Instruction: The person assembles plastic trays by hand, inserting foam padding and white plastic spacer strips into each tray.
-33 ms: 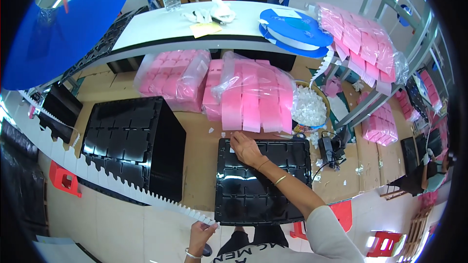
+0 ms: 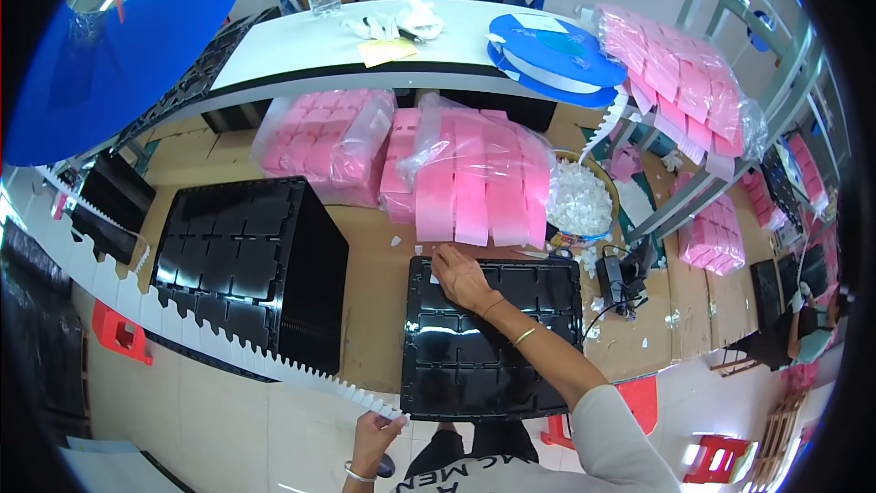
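Note:
A black plastic tray (image 2: pixel 493 347) with shallow square compartments lies in front of me, at the table's near edge. My right hand (image 2: pixel 461 278) rests at its far left corner, fingers bent and pressed together; what they hold, if anything, is hidden. A small white piece shows beside that hand on the tray. Near the tray's lower left corner, my left hand (image 2: pixel 374 436) pinches the end of a long white notched strip (image 2: pixel 214 338). This strip runs up to the left, in front of a tall stack of black trays (image 2: pixel 246 265).
Wrapped pink foam bundles (image 2: pixel 484 173) sit behind the tray, beside a round tub of white bits (image 2: pixel 581 201). Scissors (image 2: pixel 558 255) and a black power adapter (image 2: pixel 620 281) lie to the right. A white shelf (image 2: pixel 292 46) spans above, carrying a blue reel (image 2: pixel 552 50).

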`<state>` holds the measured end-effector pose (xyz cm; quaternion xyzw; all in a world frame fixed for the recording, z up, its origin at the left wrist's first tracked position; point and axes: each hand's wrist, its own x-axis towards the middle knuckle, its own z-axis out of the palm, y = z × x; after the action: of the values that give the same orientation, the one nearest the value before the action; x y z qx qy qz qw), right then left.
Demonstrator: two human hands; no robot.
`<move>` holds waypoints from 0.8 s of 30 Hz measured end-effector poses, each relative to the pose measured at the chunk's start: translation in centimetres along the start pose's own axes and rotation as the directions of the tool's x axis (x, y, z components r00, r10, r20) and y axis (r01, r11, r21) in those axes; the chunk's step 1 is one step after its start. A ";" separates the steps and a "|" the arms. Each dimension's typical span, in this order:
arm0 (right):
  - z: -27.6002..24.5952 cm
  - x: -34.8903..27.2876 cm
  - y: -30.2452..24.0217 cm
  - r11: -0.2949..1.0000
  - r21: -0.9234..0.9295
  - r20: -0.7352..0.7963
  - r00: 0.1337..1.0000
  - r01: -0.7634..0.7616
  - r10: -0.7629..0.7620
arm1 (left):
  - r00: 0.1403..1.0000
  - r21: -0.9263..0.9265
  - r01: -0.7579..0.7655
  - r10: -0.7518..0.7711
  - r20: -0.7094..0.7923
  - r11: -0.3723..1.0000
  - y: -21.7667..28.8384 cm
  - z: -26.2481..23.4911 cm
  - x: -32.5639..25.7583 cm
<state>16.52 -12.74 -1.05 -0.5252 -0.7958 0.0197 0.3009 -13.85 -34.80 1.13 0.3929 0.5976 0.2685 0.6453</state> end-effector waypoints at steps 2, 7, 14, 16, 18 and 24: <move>-0.1 -0.4 -0.2 0.999 0.032 0.017 1.000 -0.015 0.015 | 0.999 0.002 0.040 -0.040 -0.029 0.999 -0.3 0.3 -0.9; 0.0 -0.1 0.5 0.999 0.054 0.051 0.999 -0.005 0.003 | 0.995 -0.126 0.083 -0.090 -0.051 0.989 -0.2 1.5 -0.9; -0.1 1.1 0.7 0.992 -0.001 0.082 0.989 0.126 -0.126 | 0.993 -0.183 0.052 -0.070 -0.094 0.982 -0.5 1.9 -0.9; -0.4 1.4 0.8 0.991 -0.002 0.068 0.989 0.132 -0.132 | 0.990 -0.214 0.049 -0.076 -0.117 0.976 0.0 1.6 -1.1; -0.8 1.0 0.8 0.993 -0.003 0.072 0.990 0.119 -0.118 | 0.992 -0.244 0.019 -0.048 -0.113 0.970 0.6 2.3 -1.3; -1.0 1.1 0.5 0.999 0.030 0.110 0.993 0.037 -0.040 | 0.999 -0.271 -0.033 0.025 -0.033 0.962 1.8 1.0 -0.7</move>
<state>17.14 -11.88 0.08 -0.5037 -0.8207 0.0542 0.2643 -12.78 -34.59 3.02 0.3055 0.5585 0.3631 0.6803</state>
